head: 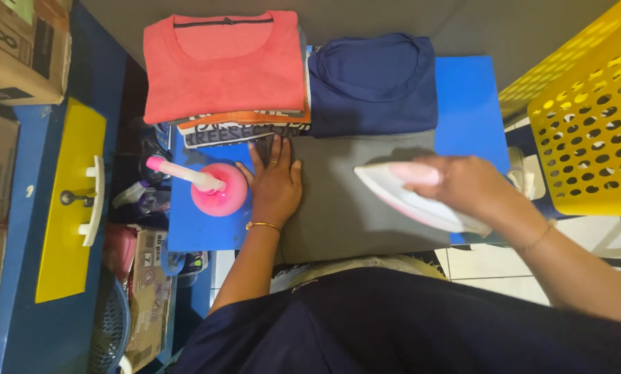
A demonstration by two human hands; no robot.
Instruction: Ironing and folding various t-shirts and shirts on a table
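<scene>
A grey folded garment lies flat on the blue board. My left hand rests palm down on the garment's left edge, fingers spread, with a ring and a gold bracelet showing. My right hand grips the handle of a white and pink iron, which sits on the garment's right half with its tip pointing left.
A pink spray bottle stands on the board just left of my left hand. Behind the garment are a stack of folded clothes topped by a coral shirt and a folded navy shirt. A yellow perforated basket stands at the right; cardboard boxes at the left.
</scene>
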